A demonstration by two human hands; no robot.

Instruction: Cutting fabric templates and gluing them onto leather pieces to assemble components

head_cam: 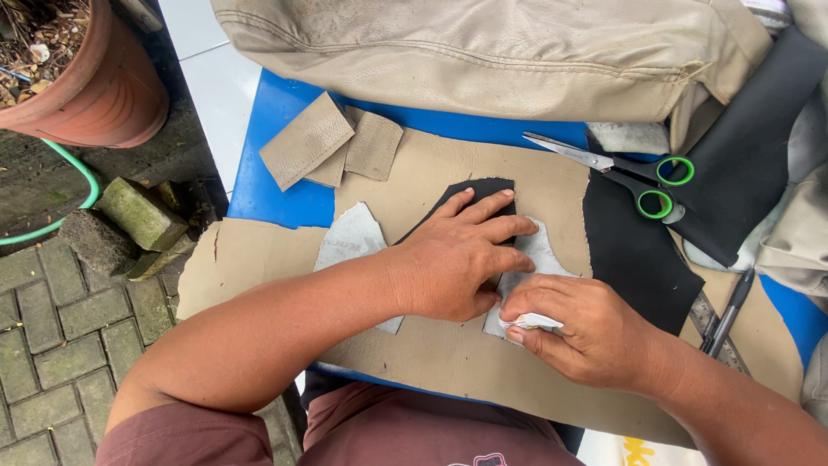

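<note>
Marking stage, by the look of it: left hand (457,259) flat, fingers spread, pressing a black piece (483,192) down over a pale grey pattern sheet (354,237) at mid-board. Not gripping anything, just palm pressure. Right hand (586,332) closed in a pinch on a small white marker, possibly chalk or soap (532,322), tip touching the near right edge of the pale sheet.

Done so far, judging from layout: two tan cut pieces (332,147) stacked at far left, overlapping; a large black sheet (634,250) right of the hands with a curved cut edge. Left to do, likely: finish the outline, then cut. No drawn line visible; most of the edge hidden under the hands.

Black piece: thin, matte, lying flat, pointed far corner showing beyond the fingertips, rest covered. Pale sheet sticks out on both left and right of it.

Scissors (621,168) with green-ringed handles idle at far right, blades apart slightly, well clear of both hands. Pen (731,311) at near right on the brown cardboard (431,354). Beige leather cover (483,52) along the far edge.
</note>
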